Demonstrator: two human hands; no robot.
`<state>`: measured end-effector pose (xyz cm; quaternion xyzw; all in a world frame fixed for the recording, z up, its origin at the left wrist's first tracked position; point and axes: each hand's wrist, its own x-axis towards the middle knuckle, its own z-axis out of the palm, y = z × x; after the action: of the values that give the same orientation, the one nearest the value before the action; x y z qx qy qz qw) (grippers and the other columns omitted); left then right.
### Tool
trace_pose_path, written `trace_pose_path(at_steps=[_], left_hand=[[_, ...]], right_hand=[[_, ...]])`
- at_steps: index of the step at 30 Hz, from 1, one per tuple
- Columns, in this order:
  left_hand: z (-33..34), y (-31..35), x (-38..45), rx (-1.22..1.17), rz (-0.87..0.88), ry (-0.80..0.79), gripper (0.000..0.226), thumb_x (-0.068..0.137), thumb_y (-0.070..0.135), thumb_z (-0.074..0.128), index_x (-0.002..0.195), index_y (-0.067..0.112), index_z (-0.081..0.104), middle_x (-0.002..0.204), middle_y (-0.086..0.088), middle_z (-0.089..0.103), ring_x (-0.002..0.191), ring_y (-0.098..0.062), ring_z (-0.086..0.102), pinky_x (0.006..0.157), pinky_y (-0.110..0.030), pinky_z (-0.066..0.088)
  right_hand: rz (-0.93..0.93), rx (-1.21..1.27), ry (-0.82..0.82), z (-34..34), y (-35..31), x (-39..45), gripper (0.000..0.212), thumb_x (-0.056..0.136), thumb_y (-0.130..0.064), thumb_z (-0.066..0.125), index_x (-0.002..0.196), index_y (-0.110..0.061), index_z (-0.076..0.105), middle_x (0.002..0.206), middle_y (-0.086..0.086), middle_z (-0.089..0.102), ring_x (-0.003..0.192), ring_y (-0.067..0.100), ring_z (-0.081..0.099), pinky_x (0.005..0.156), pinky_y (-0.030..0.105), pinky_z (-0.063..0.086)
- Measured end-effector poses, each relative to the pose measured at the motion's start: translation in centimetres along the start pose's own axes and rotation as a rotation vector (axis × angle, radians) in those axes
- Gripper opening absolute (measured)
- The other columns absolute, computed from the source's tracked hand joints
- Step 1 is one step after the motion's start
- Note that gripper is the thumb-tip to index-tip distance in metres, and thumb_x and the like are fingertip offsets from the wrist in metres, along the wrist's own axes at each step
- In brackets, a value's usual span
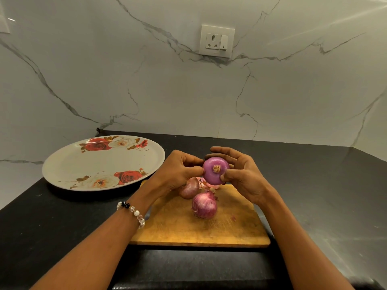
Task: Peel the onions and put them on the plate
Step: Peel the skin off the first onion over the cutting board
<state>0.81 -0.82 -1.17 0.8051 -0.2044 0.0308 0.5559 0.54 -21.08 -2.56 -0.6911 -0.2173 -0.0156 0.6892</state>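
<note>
Both hands, left hand [182, 166] and right hand [240, 174], pinch a smooth, peeled-looking onion [215, 171] above the cutting board [209, 227]. On the board below, two unpeeled onions [204, 206] await me. Left of the board, the flowered plate [69, 164] holds nothing yet, so most work remains.

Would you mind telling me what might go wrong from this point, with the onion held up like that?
The peeled onion looks smooth and is held only by fingertips of the left hand and right hand above the board; it could slip and fall. The two unpeeled onions are round and may roll. The plate lies to the left, so the carry crosses bare counter.
</note>
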Motion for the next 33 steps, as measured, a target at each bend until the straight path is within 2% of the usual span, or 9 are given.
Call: trace_pose_path(at_steps=[7,11,14,16,26,33], left_hand=[[0.03,-0.41,0.29,0.005,0.001,0.075,0.024,0.090,0.005,0.059,0.110,0.012,0.068,0.088,0.006,0.067,0.082,-0.013,0.065,0.071,-0.020,0.056],[0.12,-0.53,0.48,-0.028,-0.015,0.111,0.016,0.090,0.014,0.061,0.102,0.011,0.071,0.084,0.003,0.069,0.076,-0.013,0.067,0.068,-0.019,0.056],[0.10,-0.44,0.46,-0.063,-0.021,0.085,0.018,0.085,0.024,0.066,0.099,0.013,0.072,0.086,0.000,0.071,0.079,-0.016,0.068,0.071,-0.025,0.057],[0.15,-0.46,0.47,-0.032,-0.029,0.054,0.022,0.083,0.023,0.069,0.103,0.014,0.072,0.091,-0.001,0.072,0.082,-0.017,0.068,0.074,-0.027,0.058],[0.52,-0.93,0.46,0.183,0.058,0.101,0.021,0.087,0.018,0.066,0.107,0.014,0.071,0.094,0.000,0.071,0.082,-0.012,0.066,0.073,-0.020,0.055],[0.72,-0.98,0.48,0.253,0.120,0.216,0.013,0.085,0.015,0.067,0.096,0.012,0.073,0.085,0.000,0.070,0.075,-0.010,0.065,0.069,-0.014,0.052]], right_hand=[[-0.009,0.040,0.008,-0.05,0.07,0.04,0.062,0.065,0.004,0.066,0.123,-0.017,0.061,0.122,0.010,0.068,0.116,0.031,0.063,0.078,0.037,0.060],[-0.012,0.016,0.023,-0.11,0.26,0.12,0.062,0.064,0.003,0.067,0.123,-0.018,0.062,0.121,0.008,0.069,0.116,0.030,0.064,0.079,0.038,0.060],[-0.028,-0.008,0.051,-0.21,0.32,0.16,0.062,0.064,0.002,0.067,0.123,-0.018,0.062,0.120,0.008,0.069,0.115,0.030,0.064,0.080,0.039,0.060],[-0.035,-0.024,0.058,-0.22,0.32,0.12,0.062,0.064,0.002,0.067,0.123,-0.018,0.062,0.120,0.007,0.069,0.114,0.029,0.065,0.081,0.038,0.060],[-0.079,-0.164,0.072,0.22,0.20,0.00,0.062,0.061,-0.001,0.069,0.119,-0.023,0.065,0.117,0.000,0.070,0.114,0.024,0.064,0.079,0.033,0.059],[-0.100,-0.160,0.088,0.41,0.17,-0.04,0.060,0.061,-0.001,0.070,0.117,-0.025,0.065,0.115,-0.002,0.071,0.114,0.023,0.064,0.078,0.031,0.058]])
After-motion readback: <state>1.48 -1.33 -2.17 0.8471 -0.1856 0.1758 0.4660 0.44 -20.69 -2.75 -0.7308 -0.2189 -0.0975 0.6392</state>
